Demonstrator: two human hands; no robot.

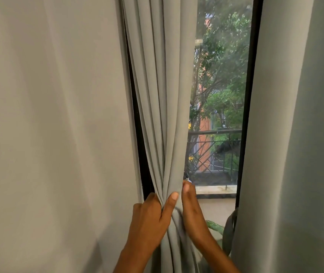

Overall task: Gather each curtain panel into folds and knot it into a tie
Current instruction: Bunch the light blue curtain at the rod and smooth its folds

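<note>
Green trees (226,56), a railing (214,132) and an orange building (204,127) show through the black-framed window (249,95).

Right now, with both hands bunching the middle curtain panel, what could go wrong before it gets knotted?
1. The left hand and right hand grip the gathered panel at one height only. Its folds may spread apart once one hand lets go to start the knot.
2. The plant leaf sits close beside the hanging fabric and could get swept into the knot.
</note>
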